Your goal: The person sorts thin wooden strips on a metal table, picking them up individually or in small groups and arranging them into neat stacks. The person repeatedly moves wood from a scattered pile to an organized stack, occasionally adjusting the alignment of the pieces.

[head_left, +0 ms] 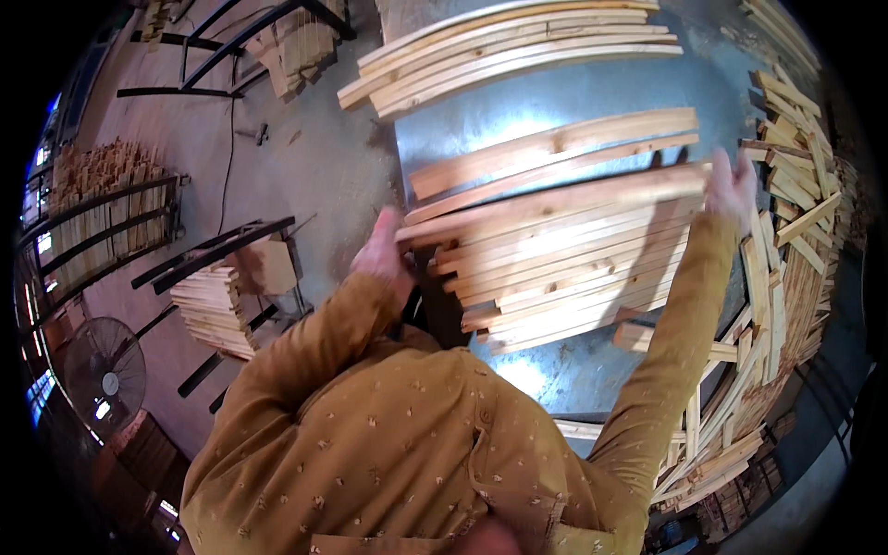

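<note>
A long wooden slat (555, 205) lies across the front of my body, with a hand at each end. My left hand (381, 252) grips its left end, thumb pointing up, the other fingers largely hidden. My right hand (731, 190) is closed about the right end, slightly blurred. Right below this slat, several more wooden slats (592, 273) lie side by side, their left ends uneven. Just beyond it are two separate slats, a wider board (555, 148) and a narrower strip (546, 180). All rest on a shiny metal table (462, 120).
A row of slats (518, 51) lies at the table's far end. Loose offcuts (786, 185) pile up along the right side. At left stand a slat stack (213, 310) on a black metal frame, a full wood rack (111, 208) and a fan (106, 375). A short block (634, 336) sits near my right forearm.
</note>
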The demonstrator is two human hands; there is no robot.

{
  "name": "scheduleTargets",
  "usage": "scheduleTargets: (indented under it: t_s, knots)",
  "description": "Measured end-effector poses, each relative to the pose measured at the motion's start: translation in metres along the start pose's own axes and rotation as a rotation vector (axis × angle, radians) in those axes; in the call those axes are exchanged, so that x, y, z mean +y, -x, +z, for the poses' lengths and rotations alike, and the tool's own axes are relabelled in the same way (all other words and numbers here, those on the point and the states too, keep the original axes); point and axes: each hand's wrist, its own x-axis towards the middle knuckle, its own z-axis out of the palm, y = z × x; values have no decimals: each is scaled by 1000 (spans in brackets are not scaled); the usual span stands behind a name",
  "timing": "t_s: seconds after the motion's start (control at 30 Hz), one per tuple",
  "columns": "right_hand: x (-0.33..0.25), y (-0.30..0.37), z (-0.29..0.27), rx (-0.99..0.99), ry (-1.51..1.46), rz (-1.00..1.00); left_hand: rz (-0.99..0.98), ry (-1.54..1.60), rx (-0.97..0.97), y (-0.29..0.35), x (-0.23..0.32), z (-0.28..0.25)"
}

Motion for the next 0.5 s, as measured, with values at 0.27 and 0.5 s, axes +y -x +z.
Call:
scheduleTargets:
  t_s: [0.27, 0.5]
  knots:
    - [-10, 235, 22, 315, 202, -703, 1028, 112, -887, 124, 102, 108]
    - [-131, 302, 109, -395, -444, 249, 785, -1119, -593, 90, 76, 219]
